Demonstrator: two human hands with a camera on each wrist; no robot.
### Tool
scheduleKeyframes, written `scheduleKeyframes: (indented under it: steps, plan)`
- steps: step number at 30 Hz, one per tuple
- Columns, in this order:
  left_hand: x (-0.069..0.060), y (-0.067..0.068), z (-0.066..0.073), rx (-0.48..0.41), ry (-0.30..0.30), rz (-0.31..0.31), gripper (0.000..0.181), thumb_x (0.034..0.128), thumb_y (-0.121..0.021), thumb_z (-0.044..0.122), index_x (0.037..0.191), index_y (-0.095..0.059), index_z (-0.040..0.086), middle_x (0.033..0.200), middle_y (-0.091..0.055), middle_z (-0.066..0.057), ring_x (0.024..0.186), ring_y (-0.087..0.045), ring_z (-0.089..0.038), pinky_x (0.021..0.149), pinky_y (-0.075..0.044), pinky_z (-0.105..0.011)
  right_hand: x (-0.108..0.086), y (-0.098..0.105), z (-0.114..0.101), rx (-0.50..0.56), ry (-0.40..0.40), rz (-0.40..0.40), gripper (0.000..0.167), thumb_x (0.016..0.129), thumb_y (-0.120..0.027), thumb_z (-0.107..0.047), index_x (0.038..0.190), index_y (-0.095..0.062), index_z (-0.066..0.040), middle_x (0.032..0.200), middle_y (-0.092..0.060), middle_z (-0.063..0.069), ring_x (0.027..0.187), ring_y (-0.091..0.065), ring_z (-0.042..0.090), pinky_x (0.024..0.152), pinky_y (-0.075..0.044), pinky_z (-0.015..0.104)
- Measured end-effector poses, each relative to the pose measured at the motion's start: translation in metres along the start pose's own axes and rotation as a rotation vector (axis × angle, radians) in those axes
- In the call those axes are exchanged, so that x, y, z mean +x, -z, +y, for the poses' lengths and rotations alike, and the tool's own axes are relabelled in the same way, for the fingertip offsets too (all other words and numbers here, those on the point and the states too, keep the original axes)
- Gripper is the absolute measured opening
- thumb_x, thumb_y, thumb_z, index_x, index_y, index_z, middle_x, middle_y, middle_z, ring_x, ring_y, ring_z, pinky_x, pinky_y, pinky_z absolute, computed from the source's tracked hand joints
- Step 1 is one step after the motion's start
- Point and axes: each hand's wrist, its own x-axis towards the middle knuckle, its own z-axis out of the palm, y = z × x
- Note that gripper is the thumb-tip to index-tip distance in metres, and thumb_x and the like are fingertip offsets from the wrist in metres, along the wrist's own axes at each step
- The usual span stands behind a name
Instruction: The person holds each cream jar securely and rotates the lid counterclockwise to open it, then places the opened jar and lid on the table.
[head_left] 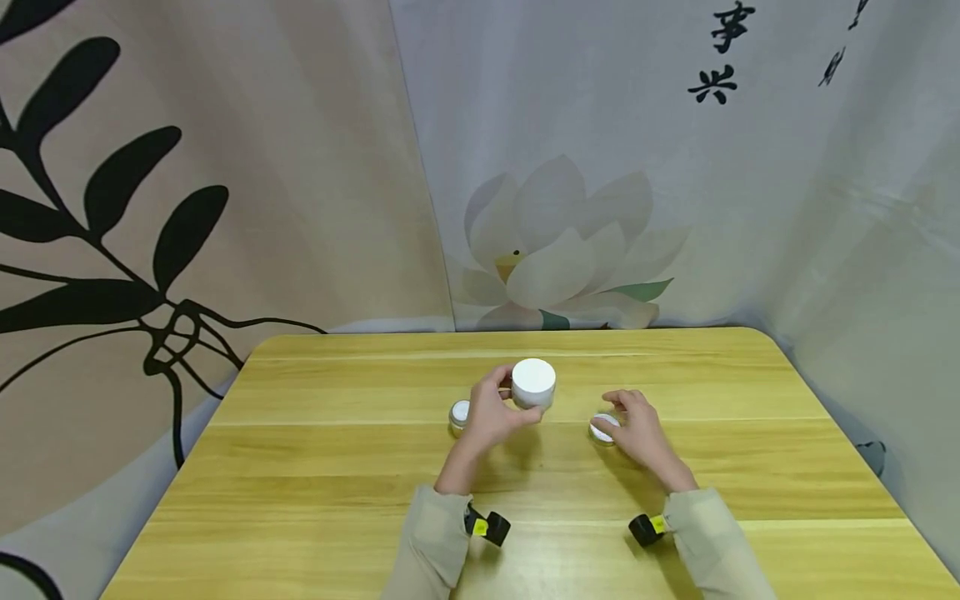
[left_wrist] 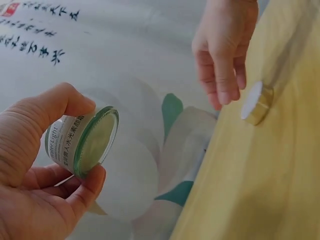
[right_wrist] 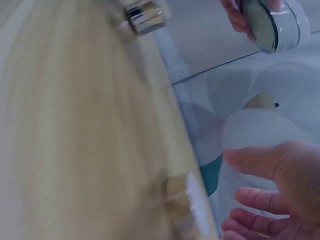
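Note:
A glass jar with a white lid is held up off the table by the left hand; in the left wrist view the thumb and fingers grip the labelled jar around its side. The right hand hovers at a small white-topped jar, its fingers loosely bent and holding nothing. In the right wrist view a gap shows between the right hand and that small jar. Another small jar with a white top stands just left of the left hand.
The wooden table ends at a back edge against a hanging cloth printed with leaves, a lotus and dark characters. A black wrist camera sits on the left wrist and another on the right.

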Motion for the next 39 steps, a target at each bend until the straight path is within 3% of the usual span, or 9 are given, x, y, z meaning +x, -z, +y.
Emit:
scheduleKeyframes:
  steps: [6,11,17,23,29,34,39]
  plan:
    - [0.006,0.002,0.007,0.007,-0.018,0.006,0.057,0.0665,-0.077,0.005,0.118,-0.056,-0.004,0.107,-0.059,-0.014,0.096,-0.056,-0.025,0.082,-0.051,-0.036,0.009,0.007,-0.019,0.118,0.051,0.110,0.032,0.084,-0.069,-0.012,0.109,-0.061,0.007,0.103,-0.058,0.022,0.094,-0.057,0.033,0.083,-0.049,0.048]
    - [0.009,0.002,0.010,0.014,-0.034,0.016,0.057,0.0662,-0.079,0.005,0.118,-0.056,-0.005,0.106,-0.059,-0.014,0.095,-0.056,-0.025,0.082,-0.052,-0.033,0.014,0.013,-0.049,0.247,0.112,0.164,0.028,0.086,-0.067,-0.013,0.108,-0.063,0.002,0.104,-0.060,0.017,0.096,-0.058,0.029,0.085,-0.049,0.046]
    - [0.008,0.001,0.010,-0.012,-0.040,0.010,0.056,0.0662,-0.079,0.004,0.117,-0.057,-0.006,0.108,-0.058,-0.015,0.096,-0.056,-0.025,0.082,-0.052,-0.035,0.018,0.012,-0.082,0.338,0.212,0.130,0.035,0.081,-0.072,-0.009,0.113,-0.063,0.000,0.108,-0.058,0.017,0.100,-0.056,0.031,0.089,-0.047,0.047]
    - [0.006,0.000,0.008,-0.023,-0.046,0.003,0.054,0.0663,-0.079,0.003,0.115,-0.058,-0.006,0.107,-0.058,-0.015,0.095,-0.056,-0.025,0.081,-0.052,-0.033,0.023,0.007,-0.100,0.323,0.219,0.100,0.044,0.074,-0.079,-0.013,0.113,-0.063,-0.001,0.106,-0.058,0.013,0.099,-0.056,0.028,0.089,-0.047,0.048]
    - [0.005,0.001,0.009,-0.029,-0.055,0.007,0.052,0.0662,-0.077,0.003,0.114,-0.058,-0.006,0.105,-0.058,-0.015,0.093,-0.056,-0.024,0.079,-0.052,-0.034,0.026,0.001,-0.106,0.320,0.210,0.112,0.045,0.070,-0.082,-0.014,0.108,-0.064,0.000,0.103,-0.058,0.012,0.095,-0.056,0.025,0.088,-0.046,0.049]
    - [0.004,0.005,0.010,-0.030,-0.058,-0.024,0.053,0.0669,-0.077,0.004,0.116,-0.058,-0.004,0.106,-0.059,-0.013,0.094,-0.056,-0.023,0.081,-0.052,-0.035,0.027,-0.001,-0.105,0.347,0.216,0.115,0.042,0.069,-0.083,-0.013,0.106,-0.064,-0.001,0.102,-0.058,0.011,0.094,-0.057,0.024,0.088,-0.048,0.044]
    - [0.003,0.009,0.012,-0.061,-0.036,-0.071,0.053,0.0678,-0.076,0.002,0.118,-0.058,-0.004,0.107,-0.060,-0.012,0.095,-0.056,-0.021,0.083,-0.051,-0.034,0.027,0.004,-0.108,0.381,0.254,0.055,0.040,0.071,-0.080,-0.005,0.107,-0.064,0.003,0.105,-0.058,0.014,0.096,-0.057,0.023,0.087,-0.049,0.038]
